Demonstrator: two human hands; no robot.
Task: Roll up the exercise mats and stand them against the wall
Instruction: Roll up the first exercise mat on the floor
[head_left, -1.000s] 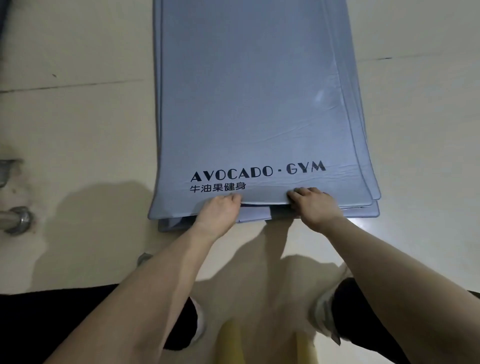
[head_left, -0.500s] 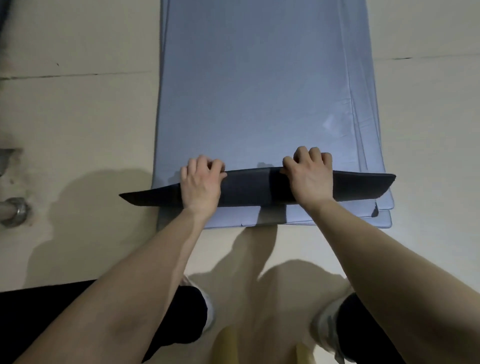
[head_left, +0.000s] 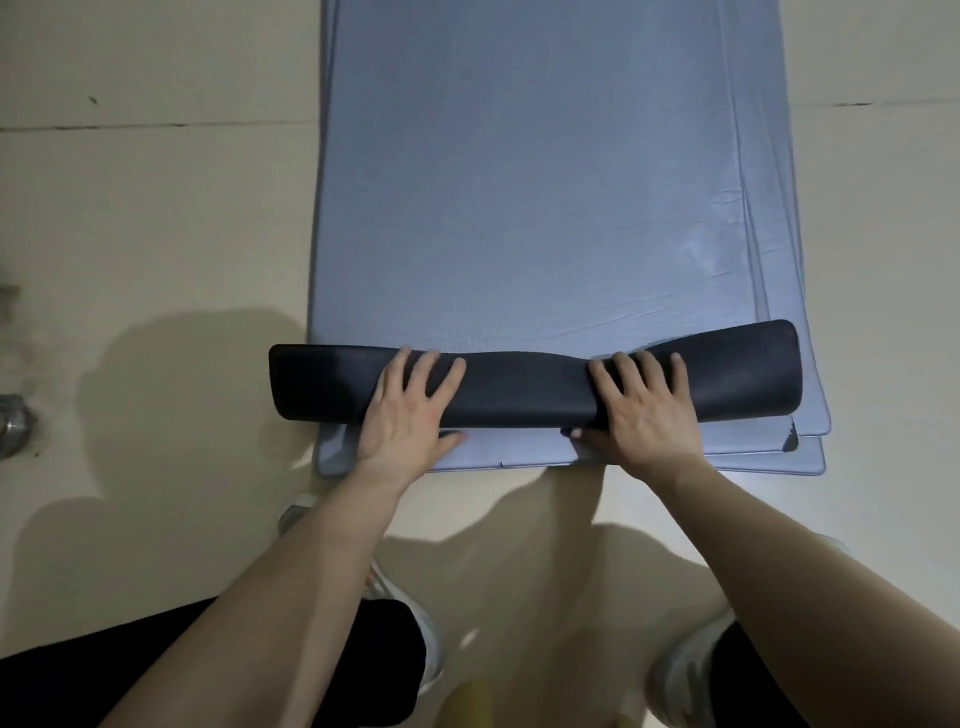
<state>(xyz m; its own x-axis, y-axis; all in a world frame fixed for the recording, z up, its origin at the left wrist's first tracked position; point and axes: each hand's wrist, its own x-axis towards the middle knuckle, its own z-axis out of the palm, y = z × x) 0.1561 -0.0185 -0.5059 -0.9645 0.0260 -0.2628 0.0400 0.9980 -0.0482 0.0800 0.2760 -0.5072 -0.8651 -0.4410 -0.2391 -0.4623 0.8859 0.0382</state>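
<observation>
- Head view: the left hand (head_left: 410, 410) lies on a dark roll (head_left: 524, 387). Its fingers (head_left: 415, 370) are spread and laid fairly straight over the top of the roll, and the thumb points sideways along the roll's near edge.
- The right hand (head_left: 644, 410) lies on the same roll with its fingers (head_left: 623, 370) spread across the top. Its thumb is tucked against the roll's near underside.
- The roll is the turned-up near end of the top mat (head_left: 545, 208), showing the mat's dark underside. It runs crosswise under both sets of fingers and sticks out past them on either side.
- Beyond the fingertips the blue top mat lies flat, stretching away.
- Below the thumbs and to the right of the right fingers, the edges of the lower mats (head_left: 519, 460) show, stacked on the floor (head_left: 156, 208).
- Nearer than the wrists are two pale shoes (head_left: 685, 670); well left of the left fingers is a metal pipe (head_left: 13, 426).
</observation>
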